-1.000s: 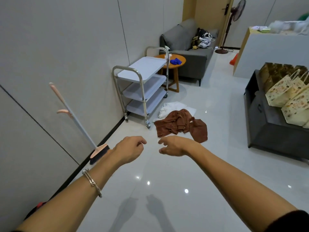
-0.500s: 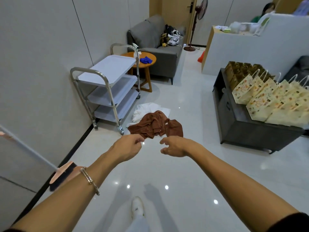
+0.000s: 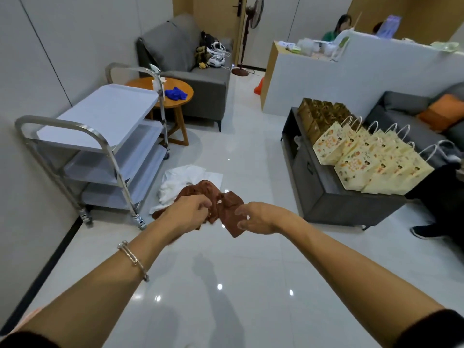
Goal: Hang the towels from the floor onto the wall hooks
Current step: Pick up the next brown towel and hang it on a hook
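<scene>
Hovering left hand, right hand; fingers loosely curled.

Cannot tell whether blurred left hand or right hand touches brown towel, half-hidden behind both, itself covering white towel.

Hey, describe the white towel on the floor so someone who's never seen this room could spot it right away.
Find the steel three-shelf cart against the left wall. On the floor beside its near wheels lies a crumpled white towel. It's the pale one, partly covered by the brown towel.
</scene>
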The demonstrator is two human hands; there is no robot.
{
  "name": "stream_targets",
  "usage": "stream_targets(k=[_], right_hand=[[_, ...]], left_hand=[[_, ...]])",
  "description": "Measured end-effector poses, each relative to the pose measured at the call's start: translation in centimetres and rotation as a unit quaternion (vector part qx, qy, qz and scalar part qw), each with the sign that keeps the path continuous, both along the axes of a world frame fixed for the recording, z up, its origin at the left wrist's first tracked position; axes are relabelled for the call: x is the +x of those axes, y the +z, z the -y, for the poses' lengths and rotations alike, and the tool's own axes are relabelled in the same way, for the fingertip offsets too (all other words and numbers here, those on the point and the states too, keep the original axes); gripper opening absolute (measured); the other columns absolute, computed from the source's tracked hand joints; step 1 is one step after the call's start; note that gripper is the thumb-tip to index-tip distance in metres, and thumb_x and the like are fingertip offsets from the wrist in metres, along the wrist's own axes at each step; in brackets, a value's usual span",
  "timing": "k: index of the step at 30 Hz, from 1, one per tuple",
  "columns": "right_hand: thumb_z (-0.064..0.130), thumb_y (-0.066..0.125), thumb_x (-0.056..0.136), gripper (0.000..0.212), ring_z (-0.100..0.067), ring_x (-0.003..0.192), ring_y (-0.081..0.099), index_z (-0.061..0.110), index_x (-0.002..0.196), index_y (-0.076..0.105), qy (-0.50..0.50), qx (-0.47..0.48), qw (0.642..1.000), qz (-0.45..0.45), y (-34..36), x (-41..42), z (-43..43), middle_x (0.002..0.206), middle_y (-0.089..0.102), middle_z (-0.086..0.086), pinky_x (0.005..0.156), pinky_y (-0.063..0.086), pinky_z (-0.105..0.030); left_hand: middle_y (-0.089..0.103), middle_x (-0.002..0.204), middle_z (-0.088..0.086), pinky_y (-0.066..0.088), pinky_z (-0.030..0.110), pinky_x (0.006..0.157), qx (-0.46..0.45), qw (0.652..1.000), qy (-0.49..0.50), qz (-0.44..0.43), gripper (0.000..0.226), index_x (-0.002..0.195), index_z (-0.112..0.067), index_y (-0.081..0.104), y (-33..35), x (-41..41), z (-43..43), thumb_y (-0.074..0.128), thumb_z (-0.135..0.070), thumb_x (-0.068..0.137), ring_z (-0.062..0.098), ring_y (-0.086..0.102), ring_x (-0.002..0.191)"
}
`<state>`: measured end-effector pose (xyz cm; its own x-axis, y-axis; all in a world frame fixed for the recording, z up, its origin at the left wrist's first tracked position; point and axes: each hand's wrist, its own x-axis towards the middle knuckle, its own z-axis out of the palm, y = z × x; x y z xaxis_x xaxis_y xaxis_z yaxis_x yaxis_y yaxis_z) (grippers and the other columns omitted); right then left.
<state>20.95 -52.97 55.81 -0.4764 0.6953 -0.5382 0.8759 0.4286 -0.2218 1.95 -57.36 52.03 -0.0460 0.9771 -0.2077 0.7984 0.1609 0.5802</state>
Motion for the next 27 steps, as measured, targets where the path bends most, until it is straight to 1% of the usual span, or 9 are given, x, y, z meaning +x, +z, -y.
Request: stream_targets(k=[2,4,9,12,14,17,19,24,27], right_hand=[[0.025,0.045,0.097,0.039,-0.025,0.120,0.050,0.015,0.134,0.048,0.003,0.002,1.000,0.018,0.0,-0.8,-1.5,0.136,0.051,-0.006,0.099,0.042,-0.037],[0.025,0.045,0.097,0.039,-0.024,0.124,0.046,0.015,0.135,0.048,0.000,0.004,1.000,0.016,0.1,-1.7,-3.0,0.139,0.048,-0.005,0.098,0.038,-0.033],[0.029,0.047,0.095,0.042,-0.025,0.117,0.049,0.020,0.136,0.047,0.010,-0.003,1.000,0.007,-0.7,-4.1,-6.2,0.134,0.050,-0.005,0.094,0.042,-0.035],[0.030,0.048,0.093,0.034,-0.024,0.107,0.053,0.022,0.125,0.053,0.014,-0.005,1.000,-0.002,-1.4,-5.6,-8.2,0.121,0.054,-0.004,0.088,0.046,-0.035],[0.029,0.047,0.091,0.028,-0.023,0.099,0.054,0.022,0.117,0.055,0.026,-0.005,1.000,-0.008,-1.8,-6.5,-9.8,0.114,0.056,-0.003,0.084,0.048,-0.036],[0.028,0.046,0.092,0.032,-0.024,0.105,0.053,0.022,0.122,0.055,0.059,-0.002,0.998,-0.006,-1.9,-7.5,-11.8,0.119,0.056,-0.002,0.089,0.048,-0.039],[0.026,0.045,0.093,0.033,-0.025,0.107,0.053,0.020,0.125,0.054,0.068,-0.002,0.998,-0.012,-2.1,-8.0,-13.9,0.122,0.057,-0.003,0.090,0.047,-0.039],[0.023,0.043,0.095,0.032,-0.027,0.108,0.052,0.012,0.124,0.053,0.095,-0.011,0.995,-0.015,-2.1,-8.6,-20.2,0.121,0.055,-0.009,0.084,0.042,-0.034],[0.019,0.043,0.094,0.022,-0.024,0.095,0.054,0.011,0.108,0.057,0.090,-0.009,0.995,-0.037,-2.5,-8.0,-24.4,0.100,0.054,-0.003,0.074,0.041,-0.031]], left_hand=[[0.065,0.103,-0.006,0.045,0.024,0.075,0.002,1.000,-0.006,0.001,0.028,0.110,-0.029,0.063,-0.2,-1.2,-1.4,0.043,-0.019,0.092,0.008,0.055,0.086],[0.065,0.114,-0.006,0.041,0.020,0.077,0.001,1.000,-0.005,-0.002,0.032,0.118,-0.028,0.061,-0.4,-2.5,-2.8,0.042,-0.021,0.092,0.009,0.057,0.094],[0.060,0.126,-0.004,0.041,0.022,0.085,-0.013,1.000,-0.001,-0.014,0.035,0.123,-0.026,0.058,-0.5,-4.8,-5.5,0.041,-0.021,0.094,0.014,0.056,0.110],[0.059,0.128,-0.004,0.043,0.024,0.090,-0.020,1.000,0.009,-0.014,0.035,0.123,-0.027,0.058,-0.4,-5.8,-7.0,0.041,-0.022,0.093,0.014,0.056,0.110],[0.058,0.128,-0.005,0.044,0.025,0.089,-0.025,0.999,0.014,-0.016,0.035,0.124,-0.027,0.057,-0.4,-6.4,-8.3,0.040,-0.023,0.094,0.013,0.057,0.108],[0.059,0.126,-0.003,0.039,0.021,0.083,-0.035,0.999,0.014,-0.022,0.035,0.126,-0.026,0.055,-0.3,-6.9,-9.9,0.040,-0.025,0.095,0.014,0.056,0.107],[0.061,0.123,0.000,0.040,0.022,0.082,-0.037,0.999,0.017,-0.027,0.035,0.128,-0.025,0.054,-0.2,-7.1,-11.6,0.040,-0.024,0.096,0.015,0.056,0.105],[0.058,0.127,0.000,0.038,0.022,0.083,-0.053,0.997,0.038,-0.032,0.038,0.131,-0.024,0.051,0.0,-7.5,-16.8,0.038,-0.021,0.096,0.015,0.053,0.104],[0.058,0.127,0.000,0.042,0.024,0.088,-0.065,0.996,0.038,-0.041,0.036,0.130,-0.025,0.052,-0.2,-7.3,-20.5,0.041,-0.024,0.095,0.014,0.054,0.105]])
